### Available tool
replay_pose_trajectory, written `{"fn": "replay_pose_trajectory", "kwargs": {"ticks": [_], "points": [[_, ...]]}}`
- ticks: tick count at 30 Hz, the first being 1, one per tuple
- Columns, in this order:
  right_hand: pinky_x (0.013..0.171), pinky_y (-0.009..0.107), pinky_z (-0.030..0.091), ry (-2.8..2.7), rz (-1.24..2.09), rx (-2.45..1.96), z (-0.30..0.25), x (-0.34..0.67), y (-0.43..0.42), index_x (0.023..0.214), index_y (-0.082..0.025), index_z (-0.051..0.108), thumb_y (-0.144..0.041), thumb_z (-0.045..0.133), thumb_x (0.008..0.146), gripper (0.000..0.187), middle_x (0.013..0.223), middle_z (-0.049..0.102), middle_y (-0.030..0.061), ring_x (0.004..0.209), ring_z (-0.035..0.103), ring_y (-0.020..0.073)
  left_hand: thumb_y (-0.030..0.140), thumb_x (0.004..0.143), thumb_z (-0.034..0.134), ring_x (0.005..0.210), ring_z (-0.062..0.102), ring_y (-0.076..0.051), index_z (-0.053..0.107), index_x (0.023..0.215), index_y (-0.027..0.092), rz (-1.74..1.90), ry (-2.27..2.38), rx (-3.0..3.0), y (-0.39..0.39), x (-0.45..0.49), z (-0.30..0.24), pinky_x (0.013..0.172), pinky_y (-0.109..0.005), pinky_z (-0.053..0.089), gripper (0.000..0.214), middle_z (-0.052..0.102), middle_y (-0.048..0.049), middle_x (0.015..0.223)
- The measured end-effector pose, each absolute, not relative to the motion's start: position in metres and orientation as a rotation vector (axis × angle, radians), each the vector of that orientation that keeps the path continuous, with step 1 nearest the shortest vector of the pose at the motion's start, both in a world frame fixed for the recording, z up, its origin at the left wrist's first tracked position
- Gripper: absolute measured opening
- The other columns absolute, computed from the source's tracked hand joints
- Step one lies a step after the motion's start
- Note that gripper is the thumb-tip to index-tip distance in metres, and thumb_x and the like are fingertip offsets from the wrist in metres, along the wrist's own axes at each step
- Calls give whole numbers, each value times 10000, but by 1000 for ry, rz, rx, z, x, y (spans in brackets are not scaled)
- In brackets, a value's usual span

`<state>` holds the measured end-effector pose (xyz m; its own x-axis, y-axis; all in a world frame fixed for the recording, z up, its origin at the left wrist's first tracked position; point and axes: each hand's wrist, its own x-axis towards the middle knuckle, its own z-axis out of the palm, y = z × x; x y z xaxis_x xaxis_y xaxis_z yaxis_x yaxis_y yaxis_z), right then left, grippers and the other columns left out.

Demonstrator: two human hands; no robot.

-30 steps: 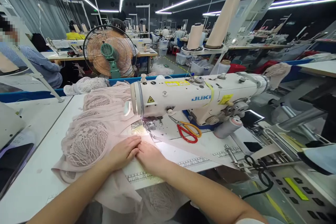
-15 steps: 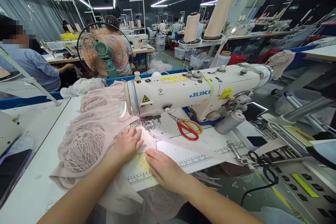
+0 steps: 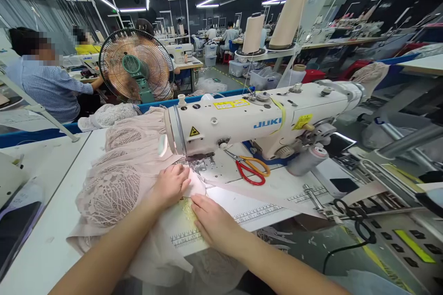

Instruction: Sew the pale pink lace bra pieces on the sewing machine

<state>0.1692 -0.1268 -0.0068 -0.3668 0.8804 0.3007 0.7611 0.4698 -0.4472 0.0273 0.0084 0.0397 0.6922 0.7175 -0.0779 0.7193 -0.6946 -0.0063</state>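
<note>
A pale pink fabric piece (image 3: pixel 196 185) lies under the head of a white JUKI sewing machine (image 3: pixel 228 124), its far end at the needle area. My left hand (image 3: pixel 172 186) is closed over the left side of this piece, fingertips close to the presser foot. At its near edge, my right hand (image 3: pixel 212 219) has its fingers together on the fabric; the thumb's grip is partly hidden. Lace-cupped pink garments (image 3: pixel 114 193) are heaped left of my left hand, touching that forearm. A pink strip (image 3: pixel 249 191) runs rightward from the needle area across the table.
Red and orange-handled scissors (image 3: pixel 251 170) lie on the machine bed. A grey thread cone (image 3: pixel 308 160) stands beside the machine. Printed rulers (image 3: pixel 188 238) mark the table's front edge. Beyond are a large fan (image 3: pixel 136 67) and a seated person in a striped shirt (image 3: pixel 48 85).
The fabric has shifted slightly toward the needle, and my left hand has moved a little forward and right with it. My right hand stays at the near edge. The view has turned slightly left.
</note>
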Motion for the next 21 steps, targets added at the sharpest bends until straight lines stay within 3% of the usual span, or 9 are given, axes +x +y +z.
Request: {"fn": "replay_pose_trajectory", "kwargs": {"ticks": [6,9,15,21], "points": [[1084,427,391,-2204,289,-1429,-3,157,-112,1192,6,577,-162,506,861,378,1303,537,229,1256,459,314,245,893,471,1070,562,-286,634,1098,174,102,1014,3038,19,21,39,850,-431,485,272,616,-123,1175],[1064,440,408,-2195,276,-1464,-5,146,-102,1200,-6,576,-186,534,853,393,1269,549,230,1246,459,320,122,854,435,1000,592,-267,663,990,160,336,855,3144,7,17,37,822,-411,501,268,654,-122,1112],[1074,473,384,-2147,226,-1465,-7,127,-92,1330,5,473,-154,519,850,508,1339,483,257,1290,402,333,137,889,359,899,627,-214,620,1139,148,429,799,2870,-13,8,24,786,-363,542,361,675,-118,1116],[1126,444,331,-2232,299,-1371,-4,139,-103,1225,-6,561,-226,552,854,432,1311,527,227,1305,403,319,99,885,377,978,602,-214,645,1130,142,381,609,2909,0,-5,24,873,-389,522,366,640,-121,1223]]}}
